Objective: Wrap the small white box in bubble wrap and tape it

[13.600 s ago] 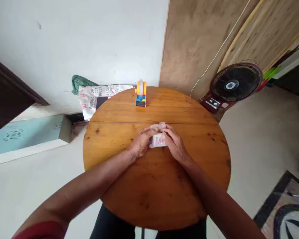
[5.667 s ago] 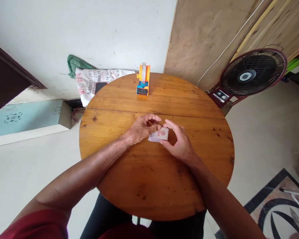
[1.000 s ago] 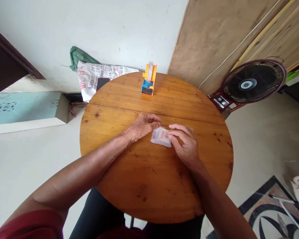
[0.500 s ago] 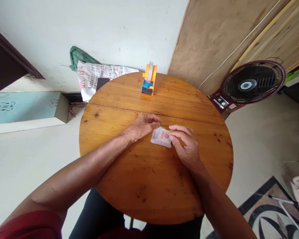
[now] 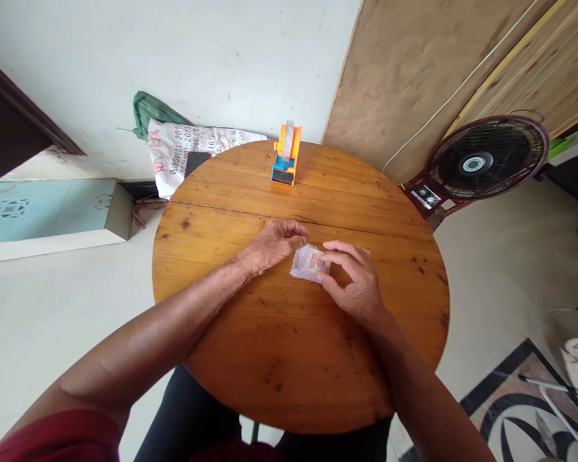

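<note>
- Worktop (image 5: 293, 359): directly before you, its near edge over your thighs.
- Small packet (image 5: 308, 262): about mid-worktop, between your hands; whether it rests on the surface is unclear.
- Your left hand (image 5: 274, 246): left of the packet, fingertips at its far left corner.
- Your right hand (image 5: 359, 282): right of the packet, fingers at its right side.
- Tape dispenser (image 5: 286, 160): on the worktop near the far edge, beyond the packet.
- Sack (image 5: 168, 151): behind the worktop, far left, against the wall (image 5: 221, 64); bag (image 5: 151, 112) just behind it.
- Fan (image 5: 481, 160): beyond the worktop's far right edge.
</note>
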The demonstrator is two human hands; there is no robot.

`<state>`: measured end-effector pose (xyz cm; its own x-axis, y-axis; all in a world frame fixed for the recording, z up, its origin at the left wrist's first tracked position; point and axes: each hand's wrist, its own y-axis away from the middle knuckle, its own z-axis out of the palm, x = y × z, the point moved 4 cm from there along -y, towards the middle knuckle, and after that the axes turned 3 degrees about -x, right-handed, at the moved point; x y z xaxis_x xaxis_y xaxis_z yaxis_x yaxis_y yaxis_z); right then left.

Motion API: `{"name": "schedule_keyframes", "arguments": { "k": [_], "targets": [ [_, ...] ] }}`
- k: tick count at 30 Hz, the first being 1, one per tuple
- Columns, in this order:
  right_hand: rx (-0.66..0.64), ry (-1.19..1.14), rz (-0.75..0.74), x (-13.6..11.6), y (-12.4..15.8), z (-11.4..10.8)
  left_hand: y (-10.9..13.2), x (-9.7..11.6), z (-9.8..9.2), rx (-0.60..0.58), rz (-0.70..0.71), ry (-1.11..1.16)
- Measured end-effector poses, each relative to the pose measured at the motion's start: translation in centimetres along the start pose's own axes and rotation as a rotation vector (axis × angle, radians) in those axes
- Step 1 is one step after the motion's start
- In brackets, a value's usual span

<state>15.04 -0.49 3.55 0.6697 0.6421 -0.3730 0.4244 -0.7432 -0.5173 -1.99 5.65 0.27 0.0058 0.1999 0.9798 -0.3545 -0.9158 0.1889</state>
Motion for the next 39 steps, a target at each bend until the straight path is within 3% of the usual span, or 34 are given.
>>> {"name": "schedule_keyframes", "arguments": {
  "k": [16,22,29,34,39],
  "targets": [
    [0.088,0.026,0.002,0.3,0.1,0.1,0.2,0.2,0.1,-0.024,0.006,-0.016],
    [0.12,-0.067,0.11,0.9,0.2,-0.3,0.8,0.3,0.4,-0.175,0.0,-0.217],
    [0.156,-0.246,0.239,1.8,0.2,-0.7,1.9,-0.8,1.7,-0.229,0.193,-0.407],
    [0.216,-0.39,0.345,2.9,0.4,-1.4,2.4,-0.7,2.5,-0.34,0.344,-0.462],
    [0.253,-0.483,0.369,3.8,0.6,-2.1,2.5,-0.6,2.5,-0.347,0.364,-0.466]
  ]
}}
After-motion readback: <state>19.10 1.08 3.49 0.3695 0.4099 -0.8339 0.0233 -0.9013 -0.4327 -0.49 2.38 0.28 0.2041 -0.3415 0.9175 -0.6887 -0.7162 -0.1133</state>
